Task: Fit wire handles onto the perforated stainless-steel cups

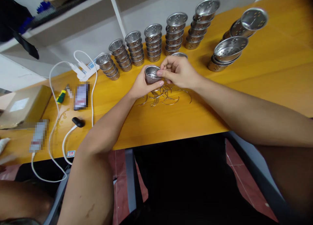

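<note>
A small perforated metal cup (152, 75) is tilted in my left hand (141, 85), whose fingers and thumb wrap round its side. My right hand (180, 72) pinches at the cup's right rim, thumb and fingertips together; whatever it holds there is too small or hidden to make out. Below both hands lies a loose heap of thin curved metal wires (158, 97) on the wooden table (144, 125). Just behind my right hand shows the rim of another metal cup (180, 54), mostly covered by the hand.
Several stacks of perforated cups (153, 44) line the table's back, with larger stacks (230, 50) at the right. To the left are a phone (81, 96), a power strip (88, 71), white cables, a green-yellow tool (61, 97), a black plug-like object (78, 122) and a cardboard box (26, 104).
</note>
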`<state>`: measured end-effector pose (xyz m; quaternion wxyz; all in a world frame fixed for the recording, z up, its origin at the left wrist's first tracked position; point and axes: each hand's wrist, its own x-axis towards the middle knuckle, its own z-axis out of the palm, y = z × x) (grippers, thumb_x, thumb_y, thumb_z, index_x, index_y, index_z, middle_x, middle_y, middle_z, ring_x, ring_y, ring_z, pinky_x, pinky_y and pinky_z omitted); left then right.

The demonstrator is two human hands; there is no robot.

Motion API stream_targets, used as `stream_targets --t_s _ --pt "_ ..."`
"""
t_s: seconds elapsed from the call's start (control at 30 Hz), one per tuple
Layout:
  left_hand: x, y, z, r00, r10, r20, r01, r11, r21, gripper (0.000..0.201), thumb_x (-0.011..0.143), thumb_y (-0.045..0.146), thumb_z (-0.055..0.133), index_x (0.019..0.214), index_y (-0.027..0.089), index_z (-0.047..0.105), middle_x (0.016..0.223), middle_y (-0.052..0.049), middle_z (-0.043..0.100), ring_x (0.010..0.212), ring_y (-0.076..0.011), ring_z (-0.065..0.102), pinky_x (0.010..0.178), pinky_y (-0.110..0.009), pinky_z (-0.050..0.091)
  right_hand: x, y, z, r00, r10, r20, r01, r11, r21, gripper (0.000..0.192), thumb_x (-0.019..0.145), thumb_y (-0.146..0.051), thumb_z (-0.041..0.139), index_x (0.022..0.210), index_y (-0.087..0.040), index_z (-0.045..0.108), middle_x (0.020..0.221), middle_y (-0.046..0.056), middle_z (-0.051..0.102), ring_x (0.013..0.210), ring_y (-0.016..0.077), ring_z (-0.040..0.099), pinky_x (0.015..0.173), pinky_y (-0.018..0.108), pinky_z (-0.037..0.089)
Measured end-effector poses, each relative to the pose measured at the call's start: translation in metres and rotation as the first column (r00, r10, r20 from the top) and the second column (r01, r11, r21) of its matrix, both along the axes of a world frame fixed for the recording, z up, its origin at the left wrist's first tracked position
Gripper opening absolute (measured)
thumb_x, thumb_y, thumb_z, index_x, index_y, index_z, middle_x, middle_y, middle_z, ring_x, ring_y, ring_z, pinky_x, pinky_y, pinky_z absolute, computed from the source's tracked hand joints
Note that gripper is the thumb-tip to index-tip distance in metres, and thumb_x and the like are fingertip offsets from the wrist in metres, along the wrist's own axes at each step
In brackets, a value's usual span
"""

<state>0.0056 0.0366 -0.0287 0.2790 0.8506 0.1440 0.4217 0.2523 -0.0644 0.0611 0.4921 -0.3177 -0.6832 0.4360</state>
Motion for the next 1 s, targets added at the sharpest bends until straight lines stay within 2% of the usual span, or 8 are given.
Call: stream_targets --t_s 0.2,0.33,0.6,0.77,0.87,1.0 --pt "0.001 -0.003 0.000 0.999 0.045 -0.027 -0.044 0.998 0.036 0.091 0.104 0.086 0.089 0.167 0.029 0.055 0.152 -0.008 0.077 0.137 -0.0266 0.083 0.132 -0.051 0.067 -0.001 0.007 -0.010 0.999 -0.040 0.011 0.040 0.999 0.000 0.069 0.083 -0.081 0.117 0.097 -0.028 0.074 0.074 0.000 0.065 0.067 0.0209 0.061 0.057 0.037 0.056" --pt "0.000 -0.004 0.000 0.997 0.072 -0.041 -0.071 0.997 0.038 0.092 0.104 0.088 0.087 0.167 0.028 0.055 0.150 -0.009 0.076 0.137 -0.0272 0.083 0.134 -0.053 0.067 -0.004 0.007 -0.011 0.997 -0.076 0.002 0.076 0.997 0.028 0.066 0.083 -0.075 0.119 0.093 -0.028 0.074 0.078 0.001 0.068 0.075 0.0217 0.065 0.065 0.038 0.062" --pt "-0.003 0.000 -0.004 0.996 0.064 -0.057 -0.059 0.995 0.078 0.097 0.106 0.088 0.084 0.177 0.033 0.045 0.157 -0.009 0.071 0.147 -0.0308 0.079 0.141 -0.057 0.061 -0.005 0.006 -0.012 0.998 -0.069 0.013 0.069 0.997 0.047 0.070 0.082 -0.085 0.115 0.094 -0.028 0.077 0.083 0.002 0.069 0.077 0.0211 0.061 0.066 0.037 0.058" --pt "-0.003 0.000 -0.005 0.996 0.053 -0.065 -0.048 0.996 0.081 0.100 0.107 0.087 0.084 0.180 0.035 0.040 0.161 -0.010 0.068 0.152 -0.0320 0.077 0.142 -0.058 0.059 -0.004 0.004 -0.011 0.998 -0.056 0.033 0.054 0.996 0.066 0.074 0.082 -0.094 0.110 0.095 -0.029 0.076 0.083 0.002 0.067 0.076 0.0225 0.058 0.068 0.041 0.058" --pt "-0.002 0.001 -0.006 0.996 0.074 -0.043 -0.071 0.995 0.073 0.102 0.107 0.087 0.083 0.182 0.035 0.037 0.161 -0.011 0.067 0.149 -0.0315 0.077 0.140 -0.060 0.061 0.000 0.001 -0.009 0.993 -0.078 0.093 0.068 0.992 0.104 0.072 0.088 -0.094 0.105 0.106 -0.030 0.080 0.093 0.005 0.072 0.080 0.0246 0.064 0.073 0.044 0.063" --pt "-0.001 0.010 -0.012 0.996 0.086 -0.015 -0.084 0.990 0.115 0.105 0.111 0.086 0.079 0.188 0.037 0.027 0.163 -0.012 0.064 0.153 -0.0336 0.074 0.143 -0.064 0.057 0.007 -0.004 -0.006 0.970 -0.184 0.158 0.148 0.966 0.212 0.077 0.090 -0.093 0.104 0.132 -0.032 0.083 0.125 0.010 0.078 0.102 0.0327 0.078 0.089 0.052 0.072"
